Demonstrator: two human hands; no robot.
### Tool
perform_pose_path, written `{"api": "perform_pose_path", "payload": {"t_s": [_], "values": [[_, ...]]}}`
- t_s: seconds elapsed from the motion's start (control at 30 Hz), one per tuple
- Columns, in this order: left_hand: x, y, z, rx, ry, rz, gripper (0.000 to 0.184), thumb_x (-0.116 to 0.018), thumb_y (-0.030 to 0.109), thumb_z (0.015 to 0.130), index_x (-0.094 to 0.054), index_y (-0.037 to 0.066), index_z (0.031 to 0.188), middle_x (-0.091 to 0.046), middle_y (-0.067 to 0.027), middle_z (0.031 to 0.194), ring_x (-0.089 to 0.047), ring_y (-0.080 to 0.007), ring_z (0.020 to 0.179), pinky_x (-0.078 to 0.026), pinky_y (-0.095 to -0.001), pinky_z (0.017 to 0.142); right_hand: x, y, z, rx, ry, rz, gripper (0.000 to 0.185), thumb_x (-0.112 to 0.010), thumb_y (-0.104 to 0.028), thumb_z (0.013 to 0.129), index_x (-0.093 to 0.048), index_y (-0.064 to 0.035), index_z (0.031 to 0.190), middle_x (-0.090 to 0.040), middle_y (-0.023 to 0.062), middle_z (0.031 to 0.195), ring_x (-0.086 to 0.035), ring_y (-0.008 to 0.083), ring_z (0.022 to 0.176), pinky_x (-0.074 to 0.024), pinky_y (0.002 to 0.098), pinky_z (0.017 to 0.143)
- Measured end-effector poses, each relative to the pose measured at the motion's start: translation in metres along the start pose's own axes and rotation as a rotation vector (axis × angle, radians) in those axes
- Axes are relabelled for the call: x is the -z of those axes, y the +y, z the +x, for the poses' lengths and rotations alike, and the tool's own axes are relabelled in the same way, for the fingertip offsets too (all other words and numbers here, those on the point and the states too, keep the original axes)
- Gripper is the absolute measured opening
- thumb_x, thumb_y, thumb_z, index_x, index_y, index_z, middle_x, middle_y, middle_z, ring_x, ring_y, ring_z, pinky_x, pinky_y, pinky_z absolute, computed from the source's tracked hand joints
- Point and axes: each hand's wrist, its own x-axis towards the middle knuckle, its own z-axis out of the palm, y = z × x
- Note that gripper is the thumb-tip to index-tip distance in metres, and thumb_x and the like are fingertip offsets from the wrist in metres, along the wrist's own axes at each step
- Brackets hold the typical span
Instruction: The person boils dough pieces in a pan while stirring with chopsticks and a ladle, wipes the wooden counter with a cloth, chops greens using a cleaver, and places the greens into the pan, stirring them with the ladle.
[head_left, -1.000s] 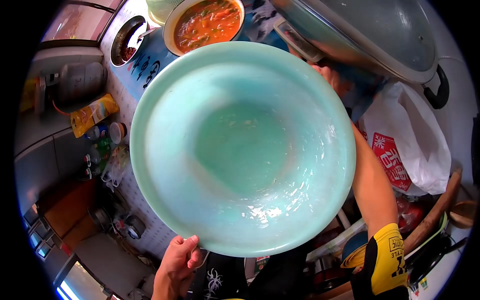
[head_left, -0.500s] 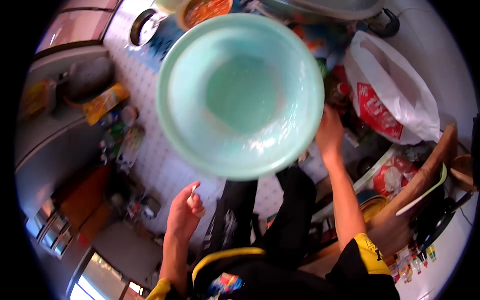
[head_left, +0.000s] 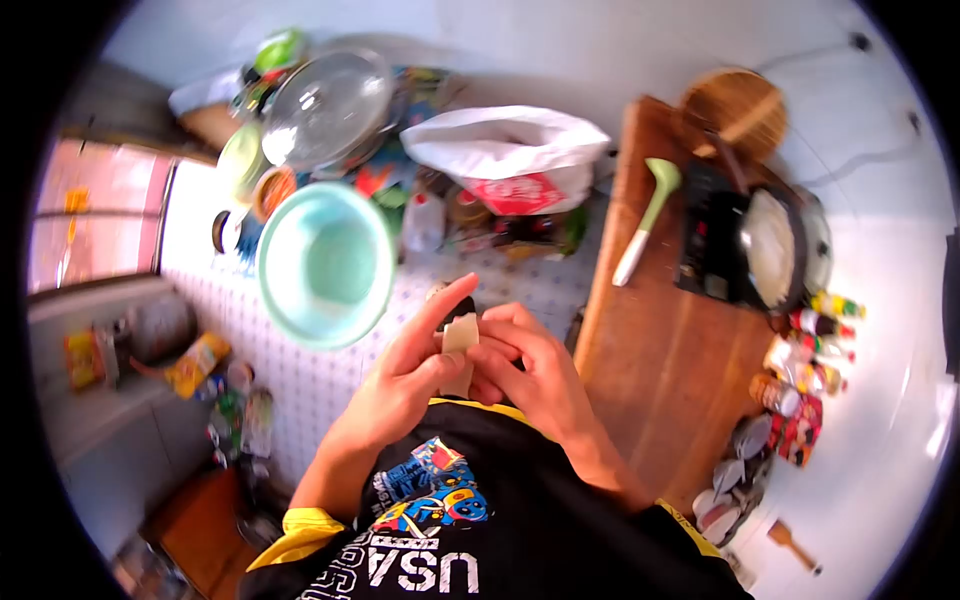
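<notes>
In front of my chest, both hands meet around a small, flat, pale beige piece (head_left: 461, 334) whose kind I cannot make out. My left hand (head_left: 400, 385) pinches it with the thumb, its index finger stretched out. The fingers of my right hand (head_left: 530, 370) are curled against the piece from the other side. A light green basin (head_left: 325, 265) stands ahead and to the left, apart from both hands. Its inside appears bare.
Near the basin are an orange-filled bowl (head_left: 272, 192), a glass-lidded pot (head_left: 330, 108) and a white plastic bag (head_left: 510, 140). On the right, a wooden counter (head_left: 640, 370) carries a green-headed spoon (head_left: 648, 215), a pan (head_left: 772, 250) and several bottles (head_left: 815, 350).
My right hand has let go of the green basin, which now sits farther off to the left. Both hands have come together at my chest, and my view has turned right.
</notes>
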Motion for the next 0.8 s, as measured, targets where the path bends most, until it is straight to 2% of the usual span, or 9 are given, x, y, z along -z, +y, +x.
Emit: {"api": "perform_pose_path", "payload": {"t_s": [0.2, 0.3, 0.37, 0.4, 0.5, 0.6, 0.67, 0.7, 0.8], "values": [[-0.095, 0.013, 0.072, 0.063, -0.286, 0.297, 0.061, -0.039, 0.000, 0.097, -0.013, 0.004, 0.152, -0.061, -0.0162, 0.111, -0.066, -0.0233, 0.090, -0.055, -0.0331, 0.083, 0.088, -0.020, -0.034, -0.034, 0.373, 0.201, 0.020, -0.064, -0.013, 0.092, -0.063, 0.0038, 0.104, -0.058, 0.0061, 0.094, -0.058, 0.0097, 0.078, -0.0464, 0.0254, 0.067], [-0.125, 0.013, 0.132, 0.272, -0.385, 0.586, 0.027, -0.048, 0.014, 0.099, -0.055, -0.002, 0.120, -0.067, -0.0067, 0.088, -0.065, -0.0140, 0.074, -0.053, -0.0249, 0.073, 0.138, -0.029, -0.039, -0.023, 0.659, 0.056, 0.019, -0.064, -0.015, 0.093, -0.061, 0.0028, 0.099, -0.060, 0.0050, 0.088, -0.057, 0.0080, 0.073, -0.0449, 0.0240, 0.062], [-0.150, 0.013, 0.169, 0.295, -0.507, 0.640, 0.024, -0.049, 0.017, 0.099, -0.059, -0.002, 0.110, -0.066, -0.0053, 0.084, -0.064, -0.0117, 0.072, -0.051, -0.0239, 0.069, 0.171, -0.034, -0.043, -0.182, 0.572, 0.228, 0.019, -0.065, -0.016, 0.092, -0.059, 0.0009, 0.097, -0.061, 0.0038, 0.078, -0.057, 0.0081, 0.066, -0.0445, 0.0240, 0.057], [-0.164, 0.012, 0.185, 0.286, -0.577, 0.668, 0.026, -0.049, 0.020, 0.100, -0.063, -0.002, 0.100, -0.066, -0.0038, 0.080, -0.062, -0.0094, 0.070, -0.050, -0.0229, 0.065, 0.187, -0.032, -0.046, -0.143, 0.605, 0.093, 0.018, -0.064, -0.017, 0.093, -0.057, -0.0004, 0.096, -0.060, 0.0036, 0.071, -0.056, 0.0077, 0.062, -0.0449, 0.0250, 0.055], [-0.198, -0.009, 0.240, 0.291, -0.570, 0.695, 0.030, -0.046, 0.024, 0.100, -0.062, -0.002, 0.097, -0.058, -0.0002, 0.069, -0.056, -0.0085, 0.061, -0.047, -0.0230, 0.058, 0.262, 0.002, -0.036, 0.050, 0.763, -0.514, 0.018, -0.061, -0.018, 0.094, -0.057, -0.0004, 0.093, -0.064, 0.0182, 0.079, -0.063, 0.0311, 0.064, -0.0490, 0.0395, 0.060], [-0.221, -0.041, 0.292, 0.403, -0.605, 0.436, 0.028, -0.047, 0.023, 0.100, -0.060, -0.002, 0.104, -0.055, 0.0000, 0.071, -0.053, -0.0092, 0.062, -0.047, -0.0235, 0.061, 0.342, 0.071, -0.036, -0.163, 1.068, -1.018, 0.026, -0.057, -0.026, 0.095, -0.059, -0.0007, 0.092, -0.063, 0.0237, 0.081, -0.058, 0.0424, 0.070, -0.0470, 0.0464, 0.064], [-0.240, -0.049, 0.319, 0.413, -0.604, 0.354, 0.030, -0.047, 0.022, 0.101, -0.058, -0.004, 0.111, -0.056, -0.0010, 0.074, -0.054, -0.0094, 0.065, -0.046, -0.0231, 0.062, 0.372, 0.097, -0.045, -0.299, 1.023, -0.705, 0.038, -0.053, -0.038, 0.097, -0.059, -0.0017, 0.087, -0.059, 0.0221, 0.071, -0.058, 0.0357, 0.067, -0.0443, 0.0446, 0.064], [-0.248, -0.049, 0.322, 0.415, -0.640, 0.306, 0.031, -0.047, 0.021, 0.100, -0.055, -0.003, 0.117, -0.058, -0.0021, 0.078, -0.055, -0.0101, 0.068, -0.047, -0.0240, 0.065, 0.355, 0.067, -0.048, -0.434, 0.969, -0.160, 0.045, -0.050, -0.044, 0.097, -0.059, -0.0024, 0.082, -0.057, 0.0155, 0.064, -0.054, 0.0230, 0.063, -0.0424, 0.0383, 0.063], [-0.259, -0.055, 0.326, 0.323, -0.696, 0.397, 0.034, -0.047, 0.018, 0.099, -0.049, -0.002, 0.127, -0.061, -0.0042, 0.085, -0.058, -0.0110, 0.071, -0.048, -0.0247, 0.068, 0.332, 0.021, -0.049, -0.538, 0.636, 0.217, 0.040, -0.051, -0.037, 0.098, -0.062, -0.0019, 0.084, -0.055, -0.0009, 0.070, -0.050, 0.0079, 0.068, -0.0421, 0.0267, 0.064]]}}
